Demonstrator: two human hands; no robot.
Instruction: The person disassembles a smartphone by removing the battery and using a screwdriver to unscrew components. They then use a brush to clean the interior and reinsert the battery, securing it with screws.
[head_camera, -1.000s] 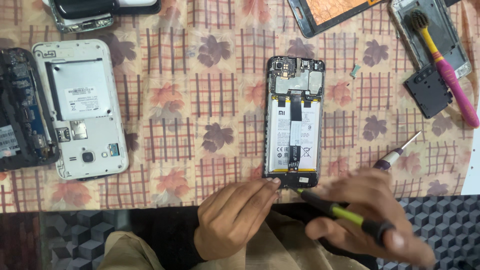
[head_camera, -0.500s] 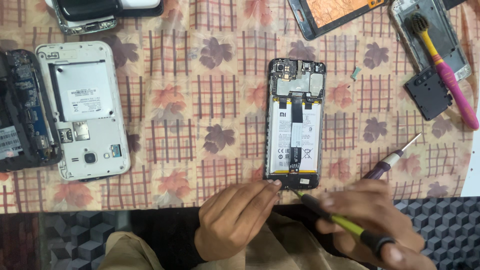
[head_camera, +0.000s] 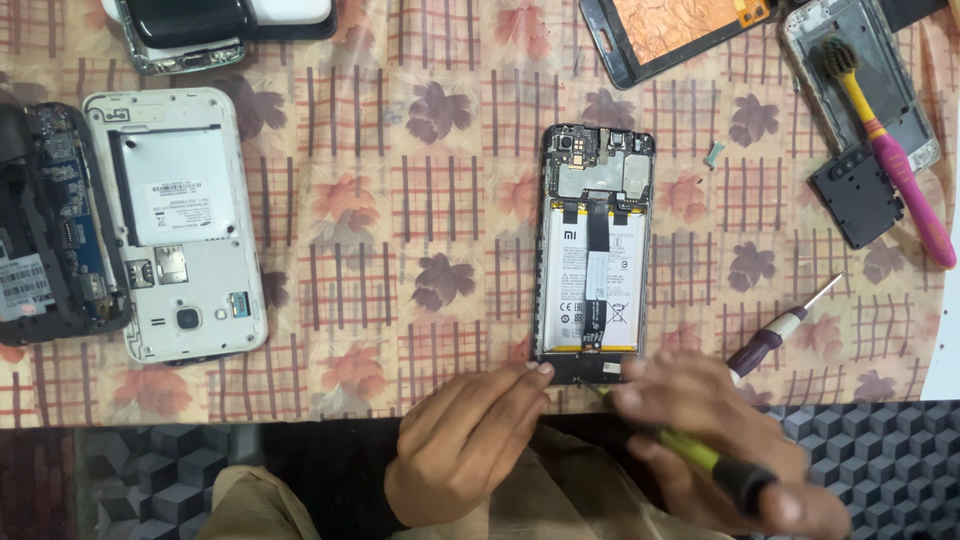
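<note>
Right hand (head_camera: 720, 440) closed on yellow-green screwdriver (head_camera: 700, 460), tip at bottom edge of opened smartphone (head_camera: 595, 270) on the bench, left hand (head_camera: 470, 450) w/ fingers only pressing its corner, holding nothing: tip may slip & scratch board or pierce battery (head_camera: 592, 275)

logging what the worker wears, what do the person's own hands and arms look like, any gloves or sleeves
Both hands are bare: no gloves, rings, watch or bands show. The left hand is sharp in the picture. The right hand is blurred, so small details on it cannot be made out. No sleeve shows at either wrist. Tan cloth lies below the left wrist, apparently clothing.
</note>
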